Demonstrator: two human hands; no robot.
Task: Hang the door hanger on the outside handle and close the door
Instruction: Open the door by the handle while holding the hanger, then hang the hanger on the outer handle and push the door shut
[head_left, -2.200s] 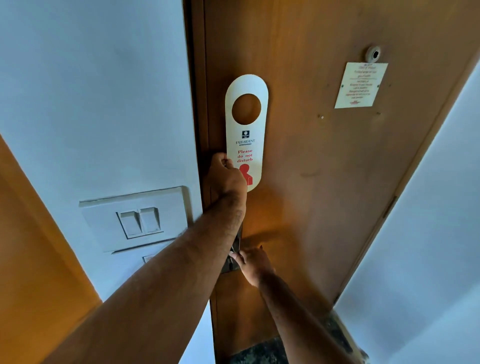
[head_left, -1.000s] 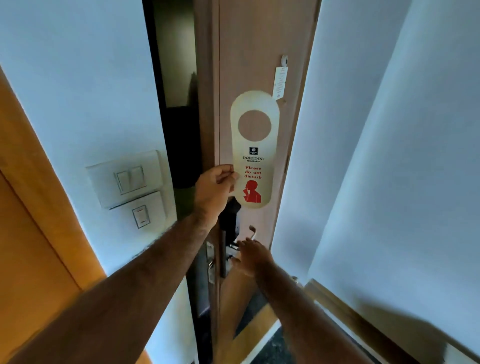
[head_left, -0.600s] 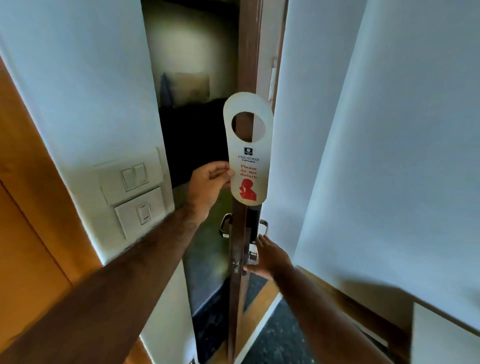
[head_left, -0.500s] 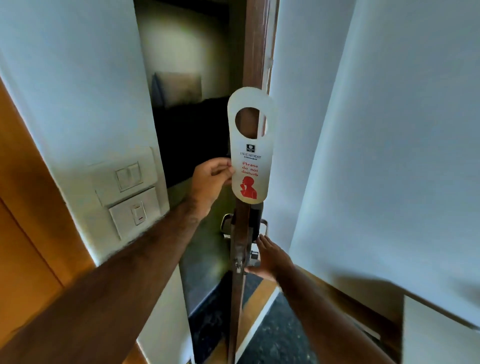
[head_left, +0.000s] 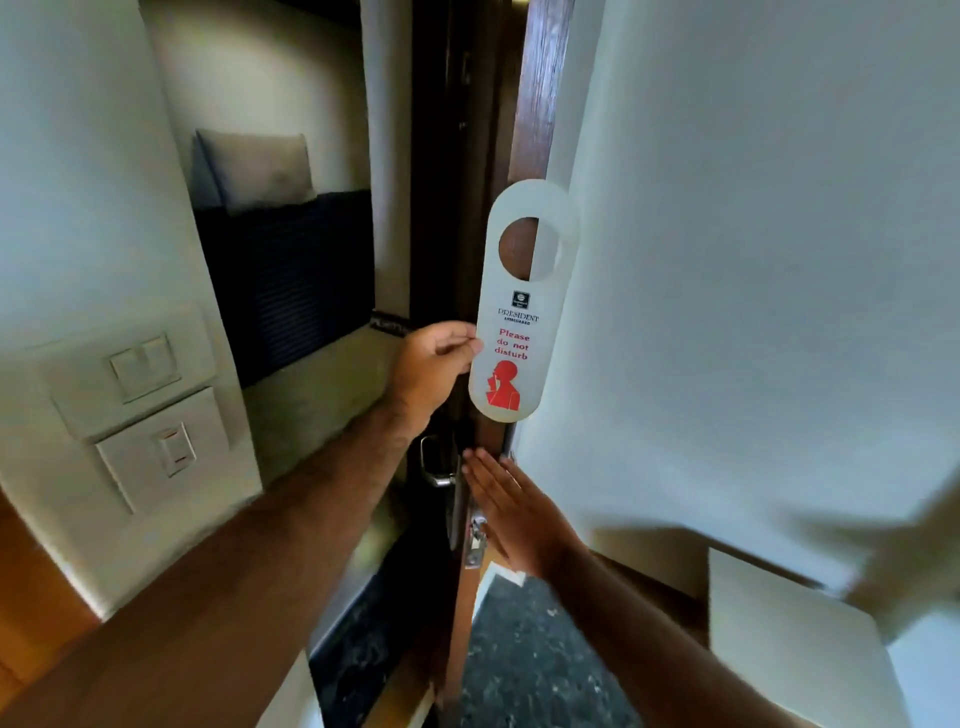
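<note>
The wooden door (head_left: 540, 104) stands open, its edge pointing toward me. A white door hanger (head_left: 519, 306) with a round hole and red "Please do not disturb" print is upright in front of that edge. My left hand (head_left: 434, 366) pinches its lower left side. The metal outside handle (head_left: 435, 462) shows on the left of the door edge, below the hanger. My right hand (head_left: 511, 512) lies flat with fingers straight against the door edge by the latch plate (head_left: 475, 543), holding nothing.
White wall with light switches (head_left: 148, 366) and a lower switch plate (head_left: 174, 449) at left. Through the opening is a dim corridor with a dark panel (head_left: 291, 280). A white wall (head_left: 753, 260) fills the right. Dark speckled floor (head_left: 524, 654) lies below.
The door has swung from shut to wide open. My right hand has left the inside handle and now rests flat on the door edge. My left hand still holds the hanger.
</note>
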